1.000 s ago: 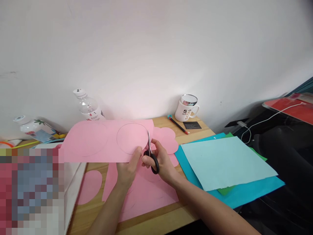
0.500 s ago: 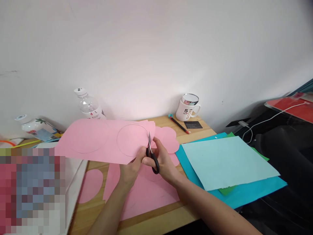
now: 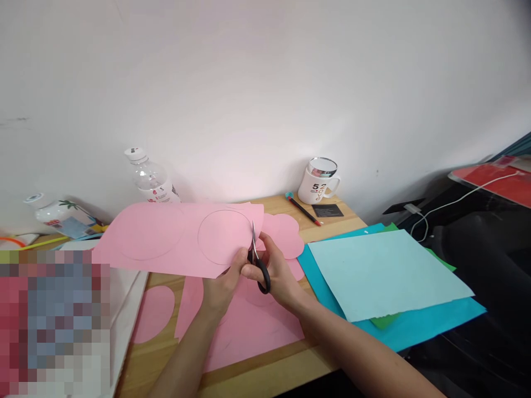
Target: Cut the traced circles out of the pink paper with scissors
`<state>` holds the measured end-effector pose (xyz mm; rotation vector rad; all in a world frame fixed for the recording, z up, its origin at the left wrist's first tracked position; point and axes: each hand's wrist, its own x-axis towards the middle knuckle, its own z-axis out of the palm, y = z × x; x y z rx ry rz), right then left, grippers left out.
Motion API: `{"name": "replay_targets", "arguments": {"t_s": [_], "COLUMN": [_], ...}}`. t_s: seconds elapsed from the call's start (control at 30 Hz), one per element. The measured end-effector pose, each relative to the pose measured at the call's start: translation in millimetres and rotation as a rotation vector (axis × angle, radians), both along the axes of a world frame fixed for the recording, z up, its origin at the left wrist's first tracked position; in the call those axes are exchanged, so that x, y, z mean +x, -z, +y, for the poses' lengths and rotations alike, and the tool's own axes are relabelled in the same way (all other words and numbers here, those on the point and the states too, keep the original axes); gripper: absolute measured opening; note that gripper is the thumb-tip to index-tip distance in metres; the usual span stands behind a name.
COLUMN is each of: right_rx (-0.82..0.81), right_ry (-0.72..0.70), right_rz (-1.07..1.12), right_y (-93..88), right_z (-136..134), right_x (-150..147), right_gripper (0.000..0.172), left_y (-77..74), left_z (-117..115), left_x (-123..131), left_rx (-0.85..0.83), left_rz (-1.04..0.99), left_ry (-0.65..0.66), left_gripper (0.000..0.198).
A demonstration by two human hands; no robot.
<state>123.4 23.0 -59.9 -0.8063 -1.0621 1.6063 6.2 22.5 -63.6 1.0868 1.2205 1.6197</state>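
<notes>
My left hand (image 3: 226,282) pinches the near right edge of a pink paper sheet (image 3: 166,237), raised above the table. Two pencil circles are drawn on the sheet. Scissors (image 3: 263,275) with black handles sit in my right hand (image 3: 279,273), its fingers through the loops. Their blades point away from me at the sheet's right end, beside the smaller circle. Below lies another pink sheet (image 3: 249,348) with faint pencil lines, partly hidden by my arms. Pink rounded cutouts (image 3: 286,232) lie behind my right hand, and a pink oval piece (image 3: 155,315) lies at left.
A white mug (image 3: 315,188), a pen (image 3: 302,209) and a dark card (image 3: 327,211) stand or lie at the back. Light blue paper (image 3: 390,276) tops blue and green sheets at right. Two bottles, the clear one (image 3: 151,177) and a white one (image 3: 62,215), are near the wall.
Almost nothing differs. Both hands, the scissors and the raised pink sheet hold nearly the same position; the view has shifted very slightly.
</notes>
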Motion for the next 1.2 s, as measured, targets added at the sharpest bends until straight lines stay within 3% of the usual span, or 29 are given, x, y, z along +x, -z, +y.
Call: {"name": "replay_targets", "arguments": {"t_s": [0.33,0.4,0.5,0.63,0.97,1.2], "right_rx": [-0.011,-0.015,-0.013,-0.014,-0.004,-0.004], "right_ry": [-0.005,-0.017,-0.035,-0.052,-0.077,-0.080], "right_rz": [-0.055,-0.061,-0.065,-0.048,-0.027,-0.041], "right_y": [-6.6,-6.8,-4.5,-1.8,-10.3,-9.7], "right_z": [-0.9,-1.6,-2.4,-2.2,0.9,0.0], "right_x": [0.1,0.2,0.2,0.6,3.6,4.3], "right_gripper": [0.084,0.084,0.084,0.089,0.094,0.088], "left_y": [-12.7,-13.6,-12.5,-11.2,-8.5,-7.7], "left_z": [-0.9,-0.5,0.1,-0.3,-0.4,0.6], "left_x": [-0.2,0.1,1.0,2.0,1.5,1.6], "left_rx": [0.041,0.046,-0.017,-0.066,-0.063,-0.070], "left_rz": [0.081,0.089,0.104,0.148,0.163,0.153], "left_ry": [0.035,0.050,0.015,-0.100,-0.051,-0.035], "left_gripper": [0.011,0.017,0.025,0.021,0.022,0.023]}}
